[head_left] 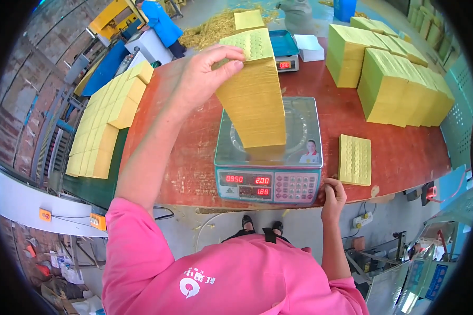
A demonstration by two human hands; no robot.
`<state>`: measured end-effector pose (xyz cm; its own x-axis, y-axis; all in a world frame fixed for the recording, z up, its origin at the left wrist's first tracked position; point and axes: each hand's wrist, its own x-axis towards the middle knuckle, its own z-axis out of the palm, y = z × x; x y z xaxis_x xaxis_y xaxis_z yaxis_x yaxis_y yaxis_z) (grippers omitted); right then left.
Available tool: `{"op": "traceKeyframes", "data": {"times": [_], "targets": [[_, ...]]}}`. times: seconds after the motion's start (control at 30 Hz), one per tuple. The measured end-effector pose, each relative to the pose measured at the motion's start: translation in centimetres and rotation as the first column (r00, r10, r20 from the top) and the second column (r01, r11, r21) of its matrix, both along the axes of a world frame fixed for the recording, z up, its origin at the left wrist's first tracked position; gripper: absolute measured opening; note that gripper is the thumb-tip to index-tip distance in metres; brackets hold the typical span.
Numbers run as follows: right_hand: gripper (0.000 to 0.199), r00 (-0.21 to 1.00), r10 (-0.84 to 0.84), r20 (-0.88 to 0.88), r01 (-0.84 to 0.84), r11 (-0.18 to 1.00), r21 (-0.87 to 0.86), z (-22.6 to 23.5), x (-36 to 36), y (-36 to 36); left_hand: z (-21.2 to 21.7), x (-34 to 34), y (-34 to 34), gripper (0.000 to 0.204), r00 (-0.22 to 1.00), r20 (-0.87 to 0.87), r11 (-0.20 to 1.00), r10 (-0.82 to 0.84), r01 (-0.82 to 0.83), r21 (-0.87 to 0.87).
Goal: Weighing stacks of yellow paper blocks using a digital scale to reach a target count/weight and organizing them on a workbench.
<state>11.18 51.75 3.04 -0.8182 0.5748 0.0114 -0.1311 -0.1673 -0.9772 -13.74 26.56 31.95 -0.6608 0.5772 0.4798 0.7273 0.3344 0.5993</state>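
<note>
Both our hands are at the scale: our left hand (205, 73) is closed over the top of a tall stack of yellow paper sheets (255, 100), fingers curled on its upper edge, while our right hand (332, 195) rests loosely bent against the near right corner of the scale, holding nothing. Largest around us is the red-brown table (399, 152). At its far right stand big blocks of yellow-green paper (399, 84); off its left edge lies a row of yellow bundles (105, 126). The grey electronic scale (268, 173) sits at the near edge, and the stack stands tilted on its pan. Just right of it lies a thin pile of yellow sheets (355, 160).
</note>
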Motion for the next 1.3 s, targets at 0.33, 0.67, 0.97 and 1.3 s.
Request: {"op": "traceKeyframes", "data": {"times": [0.33,0.67,0.97,1.3], "targets": [[0.015,1.000,-0.013,0.020,0.013,1.000,0.008,0.8,0.1,-0.5,0.2,0.2,-1.0,0.016,0.836,-0.509,0.979,0.205,-0.184,0.092],[0.015,0.997,-0.036,0.066,0.028,0.993,0.115,0.5,-0.2,-0.7,-4.8,0.7,-18.5,0.017,0.787,-0.036,0.718,0.616,-0.542,0.437],[0.017,0.996,-0.013,0.085,0.004,0.995,0.100,0.2,-0.5,-0.5,-23.4,9.4,-27.0,0.028,0.774,-0.443,0.774,0.452,-0.587,-0.236],[0.017,0.999,0.004,0.049,-0.007,0.997,0.076,-0.1,0.0,-0.1,-26.3,19.5,-24.7,0.038,0.795,-0.311,0.678,0.521,-0.606,-0.415]]}}
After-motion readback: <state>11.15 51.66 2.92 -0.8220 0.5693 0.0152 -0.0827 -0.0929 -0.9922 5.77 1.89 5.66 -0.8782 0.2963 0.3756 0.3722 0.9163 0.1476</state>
